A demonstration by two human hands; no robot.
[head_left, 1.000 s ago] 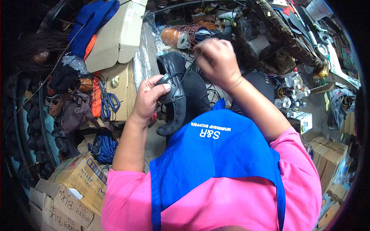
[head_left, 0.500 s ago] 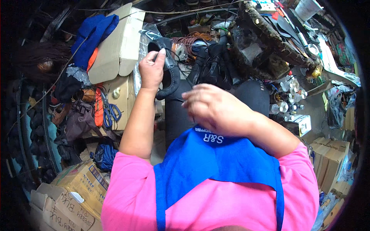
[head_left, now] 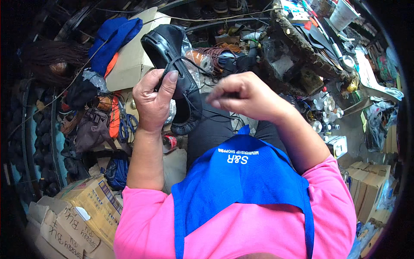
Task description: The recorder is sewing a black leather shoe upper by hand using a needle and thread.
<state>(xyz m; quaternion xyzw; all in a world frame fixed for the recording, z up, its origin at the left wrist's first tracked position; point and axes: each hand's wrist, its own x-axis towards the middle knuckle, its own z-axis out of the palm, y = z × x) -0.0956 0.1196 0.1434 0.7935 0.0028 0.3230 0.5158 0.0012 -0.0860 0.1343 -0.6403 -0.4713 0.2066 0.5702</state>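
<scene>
Our left hand (head_left: pixel 153 101) is clenched around a black leather shoe (head_left: pixel 174 69), thumb pressed on the upper near the opening, fingers wrapped behind it. The shoe stands tilted above the lap, one end pointing away from us, the other hanging just below the thumb. Our right hand (head_left: pixel 246 97) sits just beside it to the right, fingertips pinched on a thin dark thread (head_left: pixel 207 113) that runs back to the shoe; whether a needle is in the pinch we cannot tell.

We judge the shoe light enough for 1 hand, with a stiff sole and a softer upper that gives under the thumb. The smooth leather looks a little slick, so the best hold is across the middle, sole against the fingers, as now. The thread is limp and fine, easy to lose or snag, and wants a tight pinch close to its end.

Below both hands lie a blue apron (head_left: pixel 241 181) and pink sleeves (head_left: pixel 142 224). Beyond the left hand sit a cardboard box (head_left: pixel 129 64) with blue cloth (head_left: pixel 114 39) on it; lower left of that hand, more cardboard boxes (head_left: pixel 82 207). Past the right hand stands a cluttered workbench (head_left: pixel 302 47), with small bottles (head_left: pixel 323 112) near its edge.
</scene>
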